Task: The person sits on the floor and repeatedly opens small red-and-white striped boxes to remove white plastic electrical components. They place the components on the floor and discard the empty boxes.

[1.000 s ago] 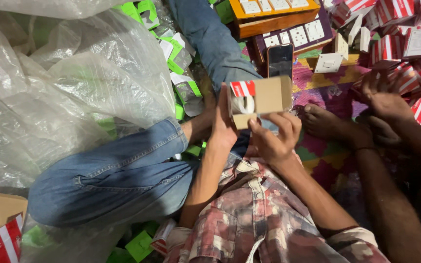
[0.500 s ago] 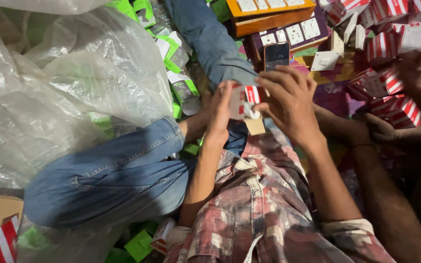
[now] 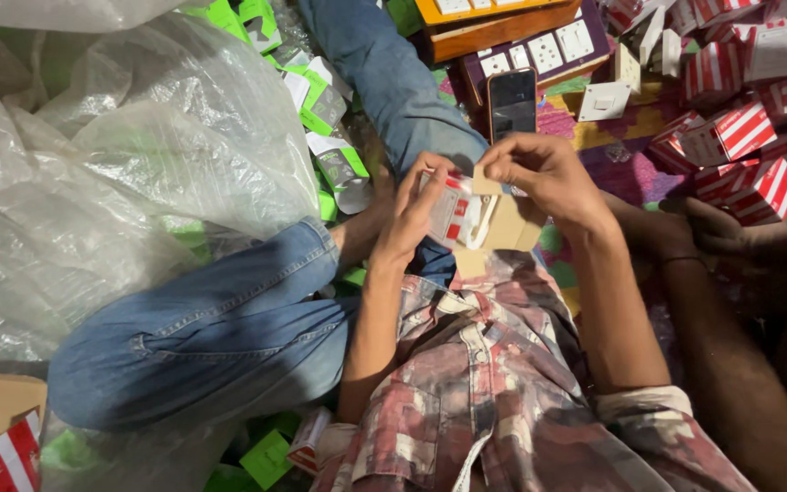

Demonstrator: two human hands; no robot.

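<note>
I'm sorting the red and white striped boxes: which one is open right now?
The box held between the left hand and right hand, its brown flaps folded out. The striped boxes piled at the upper right look shut.

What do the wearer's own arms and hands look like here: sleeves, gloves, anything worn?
Both forearms are bare. The left hand and right hand wear no gloves; no rings or watch show. The short-sleeved red, white and grey plaid shirt has rolled cuffs ending near the elbows.

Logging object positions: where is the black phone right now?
In the head view, the black phone lies screen-up on the floor above the hands, beside the purple switch board.
</note>
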